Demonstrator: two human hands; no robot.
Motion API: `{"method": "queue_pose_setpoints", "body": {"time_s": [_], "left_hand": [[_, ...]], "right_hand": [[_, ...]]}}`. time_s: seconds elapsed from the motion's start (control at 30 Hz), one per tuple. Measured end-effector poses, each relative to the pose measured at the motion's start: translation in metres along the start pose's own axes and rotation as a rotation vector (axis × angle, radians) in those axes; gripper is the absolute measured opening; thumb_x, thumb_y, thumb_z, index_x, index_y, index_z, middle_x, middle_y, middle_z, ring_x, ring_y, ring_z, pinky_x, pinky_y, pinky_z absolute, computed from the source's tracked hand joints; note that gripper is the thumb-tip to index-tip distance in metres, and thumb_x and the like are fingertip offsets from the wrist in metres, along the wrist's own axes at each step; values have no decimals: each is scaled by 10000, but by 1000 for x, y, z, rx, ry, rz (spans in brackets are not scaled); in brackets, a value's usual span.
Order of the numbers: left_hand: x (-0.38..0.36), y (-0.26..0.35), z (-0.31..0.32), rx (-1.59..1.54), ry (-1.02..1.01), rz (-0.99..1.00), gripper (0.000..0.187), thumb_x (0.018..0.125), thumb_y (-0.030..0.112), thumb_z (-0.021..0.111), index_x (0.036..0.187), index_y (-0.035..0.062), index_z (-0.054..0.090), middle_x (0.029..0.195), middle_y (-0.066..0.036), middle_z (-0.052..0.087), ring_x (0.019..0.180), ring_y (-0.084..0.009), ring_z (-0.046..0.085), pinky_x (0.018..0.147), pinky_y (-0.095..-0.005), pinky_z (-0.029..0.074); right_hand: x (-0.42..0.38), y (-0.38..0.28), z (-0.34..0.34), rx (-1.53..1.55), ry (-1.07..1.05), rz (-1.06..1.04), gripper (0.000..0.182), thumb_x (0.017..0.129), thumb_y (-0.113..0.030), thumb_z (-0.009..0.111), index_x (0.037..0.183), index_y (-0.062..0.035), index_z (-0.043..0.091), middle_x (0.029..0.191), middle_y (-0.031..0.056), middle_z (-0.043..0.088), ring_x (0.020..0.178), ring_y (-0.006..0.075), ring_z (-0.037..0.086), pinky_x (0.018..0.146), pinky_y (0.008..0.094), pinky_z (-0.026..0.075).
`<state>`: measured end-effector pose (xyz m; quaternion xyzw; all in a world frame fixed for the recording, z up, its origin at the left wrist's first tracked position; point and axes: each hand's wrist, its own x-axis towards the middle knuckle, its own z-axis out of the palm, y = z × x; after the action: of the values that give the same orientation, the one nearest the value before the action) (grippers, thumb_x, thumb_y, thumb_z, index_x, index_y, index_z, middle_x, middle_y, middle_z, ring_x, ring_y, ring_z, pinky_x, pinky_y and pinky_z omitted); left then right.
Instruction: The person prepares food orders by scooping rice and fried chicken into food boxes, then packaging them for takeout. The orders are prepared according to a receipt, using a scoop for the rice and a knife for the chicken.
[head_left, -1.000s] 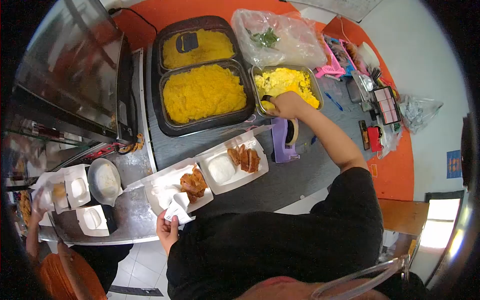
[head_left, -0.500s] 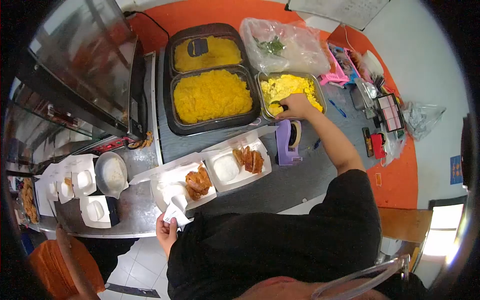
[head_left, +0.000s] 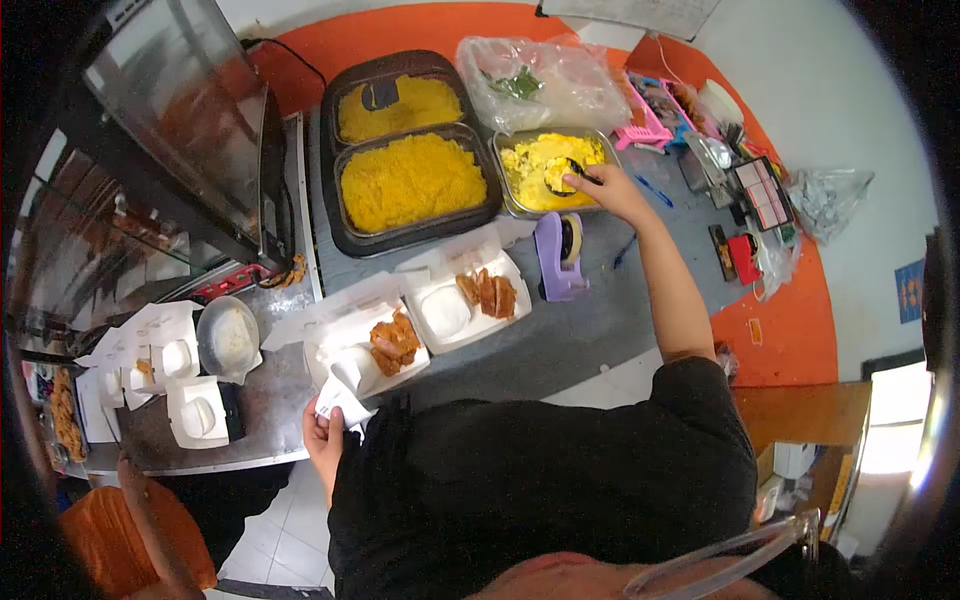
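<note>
My right hand (head_left: 612, 192) is closed on the handle of a small black scoop (head_left: 563, 176). Yellow crumbled egg fills the scoop, which is over the metal tray (head_left: 503, 190) of scrambled egg (head_left: 540, 152). At the table's front edge, my left hand (head_left: 322, 440) pinches a white printed paper slip (head_left: 343, 398). Just beyond the slip stands an open takeaway box (head_left: 392, 376) with white rice and fried chicken (head_left: 395, 340). A second open box (head_left: 462, 340) beside it holds a rice mound (head_left: 445, 312) and sliced fried chicken (head_left: 488, 293).
A purple tape dispenser (head_left: 560, 262) stands between egg tray and boxes. Left of the tray, a black double warmer (head_left: 328, 150) holds yellow food. Behind are a plastic bag (head_left: 600, 95) and pink basket (head_left: 645, 128). A co-worker in orange (head_left: 140, 530) is at the left.
My right hand has lifted the scoop from the egg, now with egg showing in it. My left hand still pinches the slip. The whole view has shifted slightly.
</note>
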<state>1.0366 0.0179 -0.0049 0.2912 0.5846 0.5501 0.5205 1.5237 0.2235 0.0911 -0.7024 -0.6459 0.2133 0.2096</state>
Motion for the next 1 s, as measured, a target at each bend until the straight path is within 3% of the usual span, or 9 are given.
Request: {"method": "queue_pose_setpoints", "body": {"time_s": [0.07,0.17,0.37,0.47,0.53,0.67,0.87,0.93,1.0], "left_hand": [[-2,6,6,-1,-6,18,365,854,3,525,1203,5,417,766,-10,578,602,-21,450,526,-160,330],[-12,14,-1,-27,-72,38,392,856,-4,516,1228,11,392,738,-4,576,581,-17,437,503,-159,316],[-42,24,-34,-22,-82,55,382,843,14,543,1210,5,437,669,38,495,553,-15,384,501,-161,273],[-53,5,-67,-41,-65,32,381,850,29,550,1203,10,406,745,6,573,561,-10,407,495,-155,298],[-60,-10,-85,-70,7,49,364,852,37,540,1200,-6,439,663,40,492,545,-16,379,499,-164,281],[-75,-30,-104,-158,51,38,367,850,82,564,1186,-4,443,771,-48,582,659,-88,534,589,-201,405],[-92,-33,-116,-145,62,8,350,854,23,527,1185,19,415,817,-54,577,700,-79,521,605,-197,404],[-92,-42,-124,-143,72,72,375,851,-1,513,1205,14,392,898,-84,574,776,-113,547,675,-225,438],[-95,-43,-120,-170,106,85,378,845,-11,514,1203,11,395,932,-100,568,825,-134,549,721,-243,442]], "right_hand": [[-41,-30,0,-38,-67,29,612,751,-580,555,624,18,576,542,102,499,524,172,475,500,337,366],[-82,-47,29,-40,-194,84,606,776,-570,522,686,23,610,591,149,556,566,232,549,545,352,416],[-117,-37,159,-318,16,-67,283,799,-232,504,786,30,611,750,205,601,711,339,597,660,419,477],[-142,-57,170,-490,16,-127,185,763,-125,498,794,27,599,796,207,581,767,351,577,691,423,474],[-150,-62,174,-549,14,-103,157,761,-64,486,843,25,586,901,209,539,880,364,531,736,436,459],[-152,-49,188,-439,215,-113,157,767,-73,498,861,18,584,871,214,546,864,370,537,735,442,456],[-136,-22,184,-359,236,-168,196,803,-125,469,854,11,600,755,212,573,686,354,565,665,449,458],[-126,-18,155,96,228,45,217,824,-143,446,819,-5,612,694,155,581,562,247,555,519,369,452],[-111,-19,100,1030,-181,545,234,860,-181,410,845,-22,581,592,1,469,469,58,382,351,199,233]]}}
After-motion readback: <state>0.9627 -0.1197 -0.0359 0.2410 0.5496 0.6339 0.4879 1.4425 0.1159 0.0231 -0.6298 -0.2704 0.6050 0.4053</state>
